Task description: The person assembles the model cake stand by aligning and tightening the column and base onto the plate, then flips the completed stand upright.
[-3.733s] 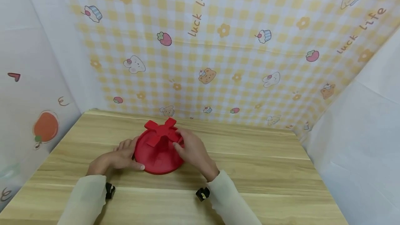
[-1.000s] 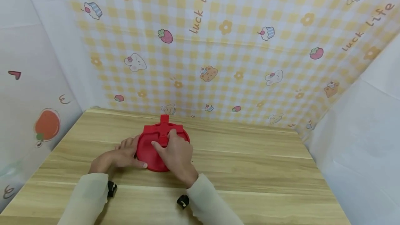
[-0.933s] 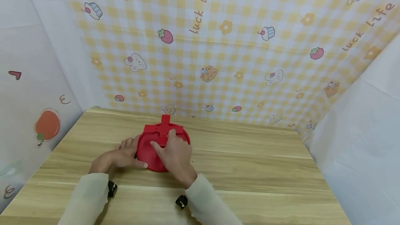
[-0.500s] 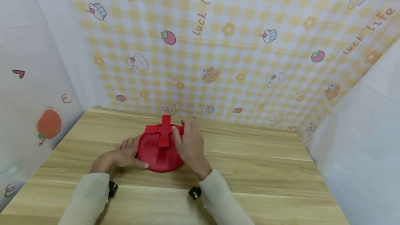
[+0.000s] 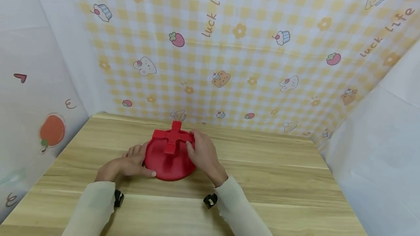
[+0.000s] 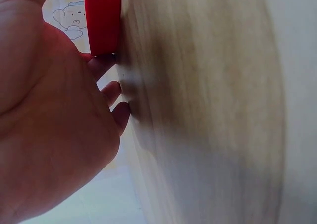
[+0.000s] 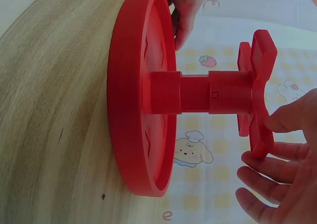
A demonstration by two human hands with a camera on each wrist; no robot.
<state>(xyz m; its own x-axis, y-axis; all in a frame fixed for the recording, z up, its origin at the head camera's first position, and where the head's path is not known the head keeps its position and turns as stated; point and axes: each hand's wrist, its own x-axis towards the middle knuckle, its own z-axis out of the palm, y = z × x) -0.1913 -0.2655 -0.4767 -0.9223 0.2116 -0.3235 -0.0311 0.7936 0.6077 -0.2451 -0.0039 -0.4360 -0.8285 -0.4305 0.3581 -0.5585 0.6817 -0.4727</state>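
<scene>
- Both hands held one red stand point(image 5: 169, 160): the right hand point(image 5: 206, 156) pinched it narrowly at the top, while the left hand point(image 5: 128, 165) was spread wide and curved around the rim.
- Table: the wooden table point(image 5: 269, 177) carried the stand left of centre, toward the patterned cloth point(image 5: 242, 57).
- Position: the stand was between the hands, to the left of the right hand. Its long axis was upright.
- Round base point(image 7: 126, 105): it lay flat on the table. The left hand was nearer, touching its left side.
- Cross point(image 5: 172, 137): it sat level above the base. The right hand was nearer, at its right-hand arm.
- Column point(image 7: 195, 92): it joined the base to the cross.
- Cross arm point(image 7: 262, 142): it was between the right thumb point(image 7: 286, 119) and fingers. The outer fingers extended clear; pinch force could not be told.
- Marking point(image 7: 215, 96): "33" showed on the column.
</scene>
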